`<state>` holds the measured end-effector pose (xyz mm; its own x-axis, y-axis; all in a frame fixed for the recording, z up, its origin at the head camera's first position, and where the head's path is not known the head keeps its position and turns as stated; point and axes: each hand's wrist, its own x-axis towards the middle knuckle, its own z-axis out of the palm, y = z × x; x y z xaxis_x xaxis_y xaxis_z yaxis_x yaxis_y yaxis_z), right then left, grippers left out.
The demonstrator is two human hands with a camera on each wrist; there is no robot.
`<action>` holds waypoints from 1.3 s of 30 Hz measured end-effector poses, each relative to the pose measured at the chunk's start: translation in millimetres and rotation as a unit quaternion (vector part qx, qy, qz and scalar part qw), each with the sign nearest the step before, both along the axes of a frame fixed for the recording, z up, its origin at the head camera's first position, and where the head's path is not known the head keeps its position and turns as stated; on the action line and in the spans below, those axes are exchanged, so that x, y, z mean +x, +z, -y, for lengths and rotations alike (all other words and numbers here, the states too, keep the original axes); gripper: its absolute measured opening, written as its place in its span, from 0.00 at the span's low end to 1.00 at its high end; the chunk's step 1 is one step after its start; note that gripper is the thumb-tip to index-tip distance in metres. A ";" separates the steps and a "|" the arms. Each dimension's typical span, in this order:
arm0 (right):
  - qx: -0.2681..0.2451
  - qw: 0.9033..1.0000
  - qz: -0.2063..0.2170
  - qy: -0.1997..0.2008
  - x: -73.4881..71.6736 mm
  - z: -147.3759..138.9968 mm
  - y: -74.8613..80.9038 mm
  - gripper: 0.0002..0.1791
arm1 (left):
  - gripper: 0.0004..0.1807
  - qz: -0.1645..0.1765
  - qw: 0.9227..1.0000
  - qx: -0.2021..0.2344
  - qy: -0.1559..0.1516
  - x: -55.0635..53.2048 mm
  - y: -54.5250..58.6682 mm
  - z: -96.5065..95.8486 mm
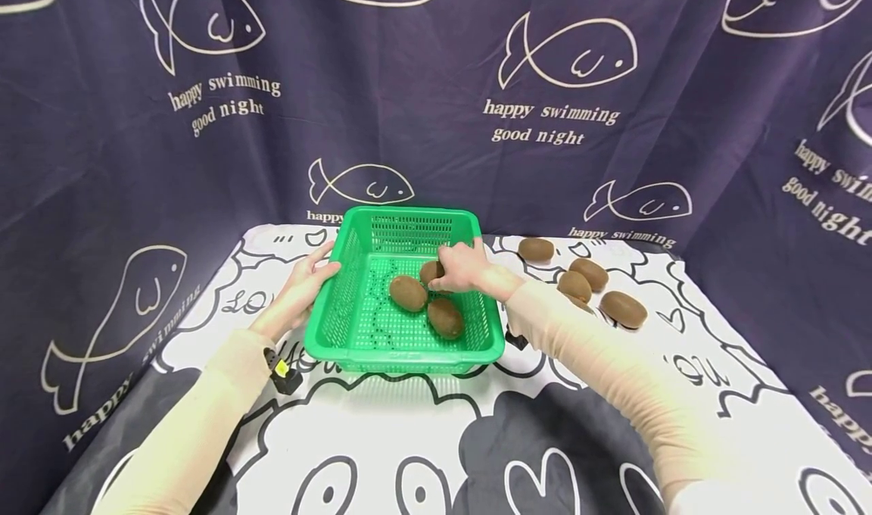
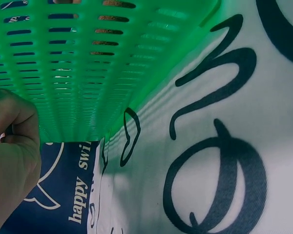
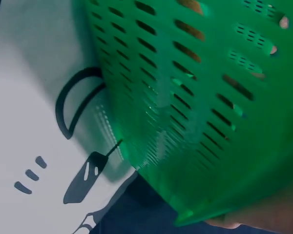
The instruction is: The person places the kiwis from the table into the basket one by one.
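Observation:
A green plastic basket (image 1: 402,362) with slotted walls stands on the table. At its left rim is my left hand (image 1: 297,291), thumb on the edge and fingers against the outer side; the left wrist view shows those fingers (image 2: 12,114) bent beside the wall. Over the right rim reaches my right hand (image 1: 463,266), its fingers around a brown kiwi (image 1: 431,273) inside the basket and partly covering it. Two more kiwis lie on the basket floor, one to the left (image 1: 408,294) and one nearer (image 1: 446,319). In the right wrist view the basket wall hides most of that hand.
Several loose kiwis lie on the table right of the basket, among them one at the back (image 1: 536,250) and one farther right (image 1: 623,310). The table wears a black-and-white printed cloth (image 1: 354,439). A dark fish-print curtain (image 1: 436,121) hangs behind it.

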<state>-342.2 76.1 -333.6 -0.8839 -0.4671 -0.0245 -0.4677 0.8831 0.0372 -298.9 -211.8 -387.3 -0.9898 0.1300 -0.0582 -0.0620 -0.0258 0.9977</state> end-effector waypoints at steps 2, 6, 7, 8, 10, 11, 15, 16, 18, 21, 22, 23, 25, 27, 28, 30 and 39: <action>0.008 1.000 0.001 -0.002 0.9 0.3 -3.0 0.23 | 0.35 0.000 1.000 0.000 0.001 -0.1 -0.2 0.1; 0.019 1.000 0.001 -0.004 1.6 0.2 -6.8 0.25 | 0.35 0.001 1.000 -0.002 0.004 -0.4 -0.6 0.5; 0.022 1.000 0.002 -0.006 1.5 0.2 -7.3 0.26 | 0.35 0.001 1.000 -0.003 0.004 -0.5 -0.4 0.7; 0.026 1.000 0.003 -0.007 1.5 0.2 -7.7 0.26 | 0.35 0.002 1.000 -0.001 0.005 -0.6 0.0 0.7; 0.035 0.999 0.003 -0.009 1.3 0.1 -8.3 0.27 | 0.35 0.001 1.000 0.001 0.005 -0.1 1.6 0.4; 0.039 0.999 0.004 -0.010 1.1 -0.1 -8.5 0.28 | 0.35 0.001 1.000 0.001 0.004 0.6 3.0 0.0; 0.046 0.999 0.005 -0.009 0.7 -0.9 -8.8 0.29 | 0.35 -0.002 1.000 -0.003 0.000 6.0 10.6 -3.2; 0.044 0.999 0.005 -0.008 0.5 -1.5 -8.4 0.28 | 0.35 -0.004 1.000 -0.005 0.000 7.4 12.3 -4.1; 0.034 0.999 0.006 -0.003 0.2 -3.6 -6.8 0.26 | 0.35 -0.004 1.000 -0.004 -0.002 9.5 14.7 -5.4; -0.004 1.000 0.004 0.007 -0.3 -9.0 -1.9 0.22 | 0.35 -0.003 1.000 0.000 -0.002 9.3 14.0 -5.7; -0.019 1.000 0.000 0.012 -0.5 -11.8 0.4 0.21 | 0.35 -0.003 1.000 0.001 -0.001 8.3 12.7 -5.4; -0.038 0.999 -0.006 0.016 -0.8 -15.2 2.5 0.20 | 0.35 -0.004 1.000 0.001 -0.001 7.1 10.8 -4.7; -0.080 0.996 -0.020 0.019 -1.2 -22.7 7.1 0.18 | 0.35 -0.006 1.000 0.002 0.002 4.0 6.4 -3.2; -0.119 0.992 -0.045 0.016 -1.9 -32.0 11.0 0.18 | 0.35 -0.005 1.000 0.000 0.007 1.4 1.9 -1.4; -0.138 0.989 -0.059 0.011 -2.3 -37.6 12.3 0.17 | 0.35 -0.005 1.000 -0.001 0.009 0.5 -0.2 -0.9; -0.183 0.980 -0.082 -0.007 -2.9 -50.0 14.6 0.16 | 0.35 -0.001 1.000 -0.003 0.011 -0.4 -3.7 -0.6; -0.268 0.947 -0.147 -0.099 -18.7 -125.7 10.2 0.17 | 0.34 -0.007 1.000 -0.008 0.012 -0.6 -3.9 -3.2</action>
<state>-360.9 201.8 -323.4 -0.8874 -0.1684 0.4292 -0.3306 0.8812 -0.3380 -299.5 -208.7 -391.2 -0.9933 0.1058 -0.0461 -0.0475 -0.0110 0.9988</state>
